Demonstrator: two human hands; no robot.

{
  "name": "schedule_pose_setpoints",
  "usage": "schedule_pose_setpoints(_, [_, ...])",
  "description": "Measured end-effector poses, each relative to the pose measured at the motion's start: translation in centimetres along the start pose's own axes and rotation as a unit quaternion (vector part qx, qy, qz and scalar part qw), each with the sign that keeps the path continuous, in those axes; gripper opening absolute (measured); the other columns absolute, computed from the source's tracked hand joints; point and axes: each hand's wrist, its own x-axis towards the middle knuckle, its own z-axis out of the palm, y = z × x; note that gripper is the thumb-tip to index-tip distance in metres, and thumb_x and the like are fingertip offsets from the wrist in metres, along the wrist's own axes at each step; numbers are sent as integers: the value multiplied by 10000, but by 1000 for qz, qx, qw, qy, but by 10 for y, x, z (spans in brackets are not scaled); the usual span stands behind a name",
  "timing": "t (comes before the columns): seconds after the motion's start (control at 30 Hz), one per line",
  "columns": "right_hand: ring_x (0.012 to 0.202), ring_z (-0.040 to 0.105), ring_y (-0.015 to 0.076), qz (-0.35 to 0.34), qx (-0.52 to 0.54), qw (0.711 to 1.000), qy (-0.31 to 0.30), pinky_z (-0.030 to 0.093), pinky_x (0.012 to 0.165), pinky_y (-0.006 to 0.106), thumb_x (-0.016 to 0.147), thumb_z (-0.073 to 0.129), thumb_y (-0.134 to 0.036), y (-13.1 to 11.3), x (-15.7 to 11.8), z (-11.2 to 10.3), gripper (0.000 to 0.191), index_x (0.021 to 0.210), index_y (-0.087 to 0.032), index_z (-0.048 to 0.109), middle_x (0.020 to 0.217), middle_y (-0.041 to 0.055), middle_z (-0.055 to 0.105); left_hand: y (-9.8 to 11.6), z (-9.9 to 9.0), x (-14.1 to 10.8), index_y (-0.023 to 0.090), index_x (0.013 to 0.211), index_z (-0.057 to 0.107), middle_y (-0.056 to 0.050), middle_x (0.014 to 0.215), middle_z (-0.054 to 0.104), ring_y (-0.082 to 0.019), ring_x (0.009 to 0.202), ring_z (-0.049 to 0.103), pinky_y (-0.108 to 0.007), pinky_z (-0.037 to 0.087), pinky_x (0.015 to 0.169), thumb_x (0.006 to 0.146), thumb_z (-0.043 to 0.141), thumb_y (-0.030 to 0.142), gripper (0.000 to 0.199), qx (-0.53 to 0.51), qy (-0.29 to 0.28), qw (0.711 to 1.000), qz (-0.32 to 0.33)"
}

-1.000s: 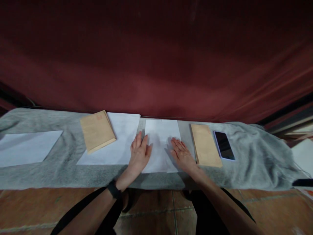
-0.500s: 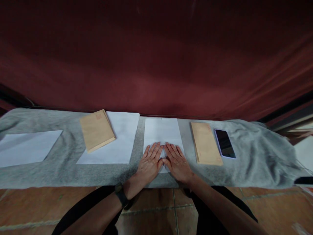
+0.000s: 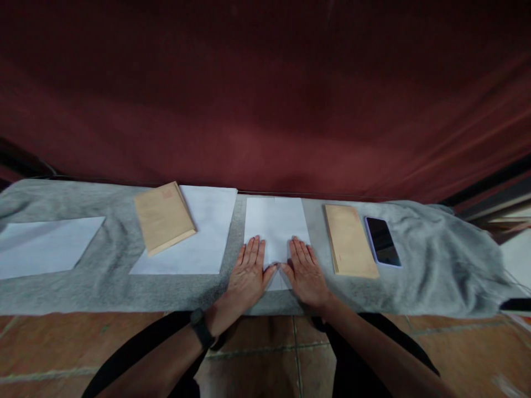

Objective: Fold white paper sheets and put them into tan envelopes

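A white sheet of paper (image 3: pixel 274 221) lies in front of me on a grey cloth, with crease lines showing near its close edge. My left hand (image 3: pixel 248 271) rests flat on the sheet's left side, fingers stretched out and pointing away from me. On the right side of the same sheet lies my right hand (image 3: pixel 306 271), also flat with straight fingers. The two thumbs point toward each other over the middle of the paper, a small gap between them. Both palms cover the lower side edges of the sheet.
Left of the sheet, brown envelopes (image 3: pixel 165 218) lie on white paper (image 3: pixel 207 232); another white sheet (image 3: pixel 45 246) is farther left. To the right are a stack of brown envelopes (image 3: pixel 352 240) and a phone (image 3: pixel 382 241). A dark red fabric (image 3: pixel 265 110) rises behind the grey cloth (image 3: pixel 440 260).
My hands have slid apart, the left one outward to the left and the right one outward to the right. More of the paper's middle shows between them.
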Motion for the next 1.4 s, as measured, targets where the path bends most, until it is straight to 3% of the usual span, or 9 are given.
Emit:
schedule_pose_setpoints(0.37, [1530, 262, 391, 44, -5, 999, 20, 315, 1205, 597, 1049, 361, -533, 8, -5, 7, 772, 1595, -3, 231, 1639, 277, 262, -5, 1, -7, 35, 1569, 316, -256, 1623, 323, -365, 1533, 273, -561, 249, 1241, 1001, 405, 578, 791, 3, 27, 999, -44])
schedule_pose_setpoints(0.6, [1527, 265, 400, 63, -5, 998, 19, 301, 1212, 606, 1044, 368, -536, 12, -9, 8, 783, 1593, 4, 226, 1643, 281, 249, -10, -3, -9, 14, 1567, 312, -272, 1615, 327, -383, 1529, 274, -586, 235, 1239, 1004, 396, 568, 794, -4, 32, 998, -60])
schedule_pose_setpoints(0.73, [1521, 285, 392, 82, -13, 997, 4, 286, 1220, 593, 1052, 344, -507, 11, -5, 3, 736, 1575, 7, 280, 1632, 275, 291, -7, -9, -5, 76, 1596, 283, -221, 1633, 325, -368, 1533, 274, -591, 221, 1242, 1011, 419, 510, 741, -12, 39, 998, -54])
schedule_pose_setpoints(0.87, [1506, 331, 365, 79, -19, 997, 12, 298, 1213, 574, 1064, 309, -481, 13, 4, -1, 667, 1565, -42, 334, 1622, 229, 352, -4, -15, 6, 221, 1610, 292, -114, 1672, 286, -340, 1558, 211, -604, 181, 1249, 1017, 430, 447, 650, -23, 16, 999, -21])
schedule_pose_setpoints(0.97, [1445, 428, 358, 108, -16, 994, 19, 358, 1175, 546, 1064, 309, -452, 22, 13, -4, 626, 1542, -56, 388, 1563, 226, 454, -13, -20, 17, 233, 1587, 342, -132, 1661, 312, -377, 1529, 283, -644, 263, 1200, 1011, 433, 455, 624, -50, 0, 996, -68])
schedule_pose_setpoints(1.1, [1279, 582, 340, 138, 5, 990, 19, 460, 1075, 495, 1048, 334, -393, 39, 21, -10, 583, 1524, -69, 425, 1374, 211, 634, -40, -27, 30, 107, 1534, 404, -237, 1557, 449, -378, 1414, 471, -547, 441, 1101, 982, 477, 457, 657, -143, 17, 974, -174])
schedule_pose_setpoints(1.23, [1100, 672, 309, 164, 35, 986, 19, 538, 939, 435, 1023, 360, -365, 46, 24, -17, 545, 1516, -153, 455, 1241, 177, 687, -56, -30, 35, 158, 1446, 517, -154, 1294, 651, -277, 1081, 669, -419, 551, 929, 896, 607, 432, 622, -267, 29, 934, -235])
schedule_pose_setpoints(1.4, [949, 714, 276, 206, 80, 975, -3, 554, 863, 388, 998, 402, -351, 44, 26, -23, 520, 1469, -157, 505, 1176, 160, 686, -52, -28, 35, 161, 1348, 599, -84, 1098, 664, -151, 725, 622, -295, 541, 674, 760, 729, 367, 636, -398, 33, 863, -309])
